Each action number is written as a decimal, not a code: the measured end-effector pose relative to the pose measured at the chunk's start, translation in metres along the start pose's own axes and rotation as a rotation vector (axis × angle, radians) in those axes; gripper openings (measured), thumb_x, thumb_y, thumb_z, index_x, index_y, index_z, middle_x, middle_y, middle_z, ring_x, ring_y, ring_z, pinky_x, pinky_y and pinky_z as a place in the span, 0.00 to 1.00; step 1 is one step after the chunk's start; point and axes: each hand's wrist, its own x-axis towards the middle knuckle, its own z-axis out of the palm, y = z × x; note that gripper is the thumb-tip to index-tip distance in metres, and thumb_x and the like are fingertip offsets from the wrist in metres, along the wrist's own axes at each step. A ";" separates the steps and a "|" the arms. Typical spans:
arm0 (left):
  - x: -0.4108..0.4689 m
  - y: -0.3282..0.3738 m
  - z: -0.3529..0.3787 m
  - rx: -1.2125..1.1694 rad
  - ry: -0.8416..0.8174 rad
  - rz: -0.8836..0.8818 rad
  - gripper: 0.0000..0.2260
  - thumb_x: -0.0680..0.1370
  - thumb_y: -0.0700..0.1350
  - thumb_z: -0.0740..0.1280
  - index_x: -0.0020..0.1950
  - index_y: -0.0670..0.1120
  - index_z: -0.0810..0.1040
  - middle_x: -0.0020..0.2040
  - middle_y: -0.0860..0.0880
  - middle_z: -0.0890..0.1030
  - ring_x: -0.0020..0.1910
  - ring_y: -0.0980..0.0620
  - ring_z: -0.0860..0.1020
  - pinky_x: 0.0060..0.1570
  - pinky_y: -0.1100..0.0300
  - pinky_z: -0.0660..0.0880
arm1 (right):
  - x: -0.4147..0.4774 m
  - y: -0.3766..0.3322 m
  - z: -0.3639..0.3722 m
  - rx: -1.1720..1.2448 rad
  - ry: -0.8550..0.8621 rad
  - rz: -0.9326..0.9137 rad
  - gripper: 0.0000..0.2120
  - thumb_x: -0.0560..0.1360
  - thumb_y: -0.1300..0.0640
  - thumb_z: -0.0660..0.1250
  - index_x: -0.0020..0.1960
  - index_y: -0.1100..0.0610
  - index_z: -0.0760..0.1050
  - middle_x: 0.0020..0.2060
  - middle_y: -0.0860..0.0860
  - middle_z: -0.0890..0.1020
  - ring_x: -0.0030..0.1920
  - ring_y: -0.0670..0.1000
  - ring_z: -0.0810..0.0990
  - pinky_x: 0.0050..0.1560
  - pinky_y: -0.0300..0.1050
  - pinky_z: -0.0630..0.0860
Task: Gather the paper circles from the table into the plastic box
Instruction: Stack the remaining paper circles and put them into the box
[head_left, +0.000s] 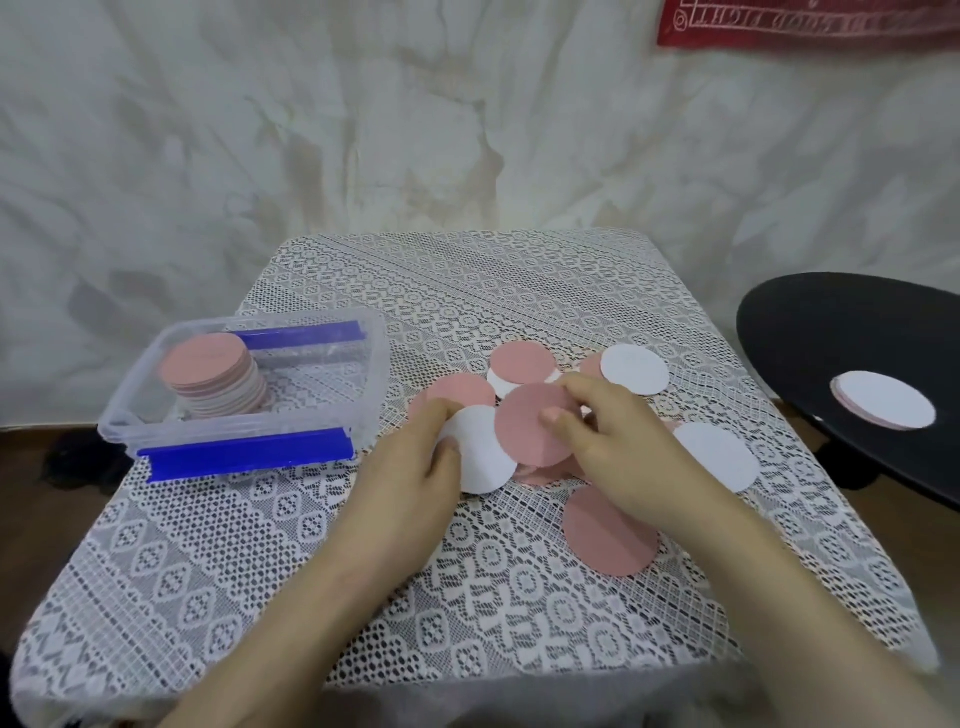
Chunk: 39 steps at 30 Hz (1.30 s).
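Pink and white paper circles lie scattered on the lace-covered table (311, 545). My right hand (618, 441) pinches a pink circle (524, 426) at the middle of the pile. My left hand (415, 467) holds the edge of a white circle (480, 452) beside it. Loose circles lie around: a white circle (634, 369) at the back, another white circle (719, 457) to the right, a pink circle (608, 535) in front. The clear plastic box (363, 384) with blue clips stands at the left, holding a stack of circles (213, 376).
A black round stool or tray (831, 338) stands off the table's right edge with a white circle (883, 408) on it. A wrinkled white sheet hangs behind. The near half of the table shows only lace cloth.
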 end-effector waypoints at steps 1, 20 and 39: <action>-0.002 0.001 0.001 -0.026 -0.012 0.013 0.14 0.84 0.43 0.56 0.61 0.60 0.74 0.43 0.56 0.81 0.37 0.59 0.76 0.39 0.53 0.76 | -0.003 0.000 0.002 0.003 -0.018 0.001 0.12 0.82 0.51 0.63 0.46 0.58 0.71 0.40 0.58 0.79 0.41 0.60 0.77 0.47 0.58 0.76; -0.003 -0.013 -0.015 0.066 -0.035 -0.008 0.10 0.84 0.44 0.58 0.60 0.60 0.70 0.46 0.59 0.79 0.44 0.61 0.76 0.41 0.60 0.71 | 0.030 -0.004 0.026 -0.158 0.026 0.051 0.03 0.79 0.51 0.67 0.49 0.47 0.80 0.34 0.43 0.79 0.37 0.45 0.78 0.32 0.38 0.69; 0.002 -0.019 -0.018 0.064 -0.063 -0.036 0.13 0.83 0.43 0.58 0.58 0.63 0.71 0.41 0.54 0.81 0.39 0.56 0.78 0.38 0.57 0.75 | 0.072 -0.017 0.038 -0.293 -0.045 0.077 0.12 0.74 0.47 0.74 0.51 0.48 0.72 0.38 0.44 0.80 0.40 0.48 0.79 0.38 0.45 0.71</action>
